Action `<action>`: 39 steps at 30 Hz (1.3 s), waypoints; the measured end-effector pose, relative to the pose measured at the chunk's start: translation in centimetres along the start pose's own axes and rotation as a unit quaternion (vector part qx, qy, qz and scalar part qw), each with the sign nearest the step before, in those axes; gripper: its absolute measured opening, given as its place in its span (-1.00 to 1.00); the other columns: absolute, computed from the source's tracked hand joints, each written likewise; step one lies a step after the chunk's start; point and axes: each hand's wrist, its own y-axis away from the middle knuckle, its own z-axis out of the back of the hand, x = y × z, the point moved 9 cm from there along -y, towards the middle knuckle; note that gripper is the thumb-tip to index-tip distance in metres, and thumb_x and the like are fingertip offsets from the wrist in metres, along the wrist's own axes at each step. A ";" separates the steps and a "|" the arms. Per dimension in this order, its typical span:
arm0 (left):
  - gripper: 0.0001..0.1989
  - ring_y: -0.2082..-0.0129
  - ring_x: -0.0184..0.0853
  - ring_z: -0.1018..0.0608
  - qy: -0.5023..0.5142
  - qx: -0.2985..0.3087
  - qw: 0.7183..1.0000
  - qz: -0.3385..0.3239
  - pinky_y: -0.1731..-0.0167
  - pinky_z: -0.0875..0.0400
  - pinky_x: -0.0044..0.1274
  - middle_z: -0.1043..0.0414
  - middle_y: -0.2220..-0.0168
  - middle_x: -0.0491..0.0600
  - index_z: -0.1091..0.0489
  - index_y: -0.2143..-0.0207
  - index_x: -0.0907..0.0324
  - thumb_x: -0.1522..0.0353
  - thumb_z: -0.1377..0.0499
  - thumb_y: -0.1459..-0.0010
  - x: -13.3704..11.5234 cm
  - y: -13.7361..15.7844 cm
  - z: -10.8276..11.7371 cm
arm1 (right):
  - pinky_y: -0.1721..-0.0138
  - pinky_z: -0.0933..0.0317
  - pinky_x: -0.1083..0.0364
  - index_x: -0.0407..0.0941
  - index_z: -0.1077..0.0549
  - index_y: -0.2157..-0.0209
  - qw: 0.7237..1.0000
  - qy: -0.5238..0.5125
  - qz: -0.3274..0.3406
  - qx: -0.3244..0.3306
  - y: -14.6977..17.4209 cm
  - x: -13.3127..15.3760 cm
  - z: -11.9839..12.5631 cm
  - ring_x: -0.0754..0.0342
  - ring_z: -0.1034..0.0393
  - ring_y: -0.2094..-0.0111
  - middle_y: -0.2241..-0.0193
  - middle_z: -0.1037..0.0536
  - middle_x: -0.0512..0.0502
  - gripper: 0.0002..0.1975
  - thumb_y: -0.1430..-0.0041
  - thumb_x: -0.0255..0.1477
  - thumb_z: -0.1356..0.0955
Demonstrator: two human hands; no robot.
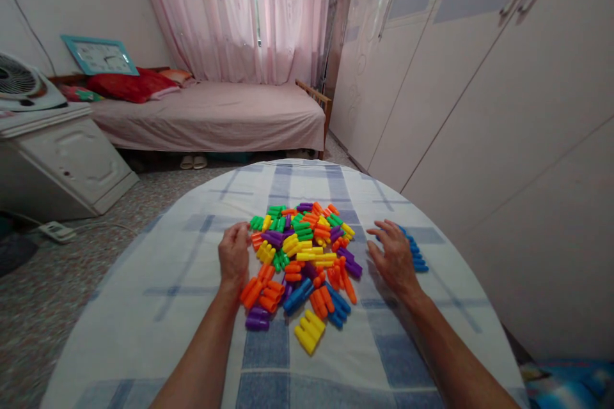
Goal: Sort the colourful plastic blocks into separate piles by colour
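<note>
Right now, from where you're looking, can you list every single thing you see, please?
Plastic pieces in the pile: too many to count; orange, yellow, green, purple, blue; table middle
Blue pieces in the row: several, partly hidden; blue; beside the right hand
Cloth-covered table: one, white and blue, front
Bed: one, pink cover, back
Red pillow: one, red, on bed
Clock: one, light-blue frame, bed's left end
Curtains: two, pink, behind bed
Wardrobe: one, whitish, right
Cabinet: one, whitish, left
Fan: one, whitish, on cabinet
Slippers: two, pale, by bed
Power strip: one, whitish, left floor
Left hand: one, bare, pile's left edge
Right hand: one, bare, right of pile
</note>
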 end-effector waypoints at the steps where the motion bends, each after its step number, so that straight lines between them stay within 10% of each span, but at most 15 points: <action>1: -0.69 0.23 -0.29 -0.50 -0.028 0.007 0.999 -0.020 0.23 -0.42 -0.47 -0.45 0.23 0.02 -0.45 0.28 0.22 0.19 -0.10 -0.05 -0.5 0.2 -0.2 | -0.08 -0.08 -0.12 -0.12 -0.46 0.19 0.999 -0.049 -0.019 -0.010 0.0 0.6 -0.3 -0.10 -0.21 -0.09 0.05 -0.44 -0.21 -0.75 -0.15 -0.38 -0.24; 9: -0.74 0.24 -0.29 -0.48 -0.122 0.049 0.989 -0.069 0.19 -0.40 -0.47 -0.41 0.24 0.00 -0.43 0.30 0.21 0.27 -0.07 -0.02 -1.7 0.6 -0.8 | 0.14 -0.24 0.00 -0.16 -0.48 0.19 0.925 -0.263 -0.271 -0.047 1.2 -2.0 -4.8 -0.02 -0.40 0.21 0.21 -0.53 -0.19 -0.62 -0.17 -0.24 -0.18; 20: -0.66 0.23 -0.25 -0.52 -0.140 0.076 0.987 -0.013 0.18 -0.41 -0.42 -0.49 0.25 0.04 -0.43 0.22 0.24 0.23 -0.06 -0.04 -1.0 1.2 0.0 | 0.16 -0.22 0.04 -0.14 -0.49 0.28 0.938 -0.238 -0.251 -0.011 1.0 -1.5 -5.1 -0.01 -0.40 0.25 0.29 -0.54 -0.14 -0.67 -0.12 -0.27 -0.18; 28: -0.64 0.06 -0.19 -0.47 -0.344 0.181 0.904 -0.178 0.01 -0.36 -0.32 -0.39 0.04 0.10 -0.43 0.13 0.19 0.34 -0.04 -0.01 -5.1 -2.4 -1.7 | 0.19 -0.24 0.04 -0.13 -0.48 0.28 0.941 -0.235 -0.245 -0.004 1.1 -1.4 -5.3 0.01 -0.40 0.27 0.29 -0.54 -0.13 -0.69 -0.09 -0.30 -0.20; 34: -0.55 -0.06 -0.22 -0.40 -0.339 0.373 0.846 -0.174 -0.10 -0.25 -0.37 -0.38 -0.03 0.03 -0.44 0.07 0.13 0.42 -0.09 0.09 -2.9 -3.6 -6.3 | 0.17 -0.24 0.05 -0.12 -0.47 0.27 0.940 -0.229 -0.253 0.009 1.1 -1.4 -5.1 0.00 -0.40 0.25 0.29 -0.53 -0.10 -0.70 -0.09 -0.29 -0.20; 39: -0.64 0.08 -0.24 -0.45 -0.352 0.360 0.842 -0.196 0.02 -0.31 -0.41 -0.44 0.11 0.02 -0.46 0.13 0.13 0.38 -0.11 0.03 -2.7 -3.2 -6.2 | 0.18 -0.24 0.04 -0.12 -0.47 0.29 0.941 -0.217 -0.258 0.019 1.1 -1.7 -5.4 -0.02 -0.40 0.26 0.28 -0.53 -0.11 -0.69 -0.09 -0.27 -0.19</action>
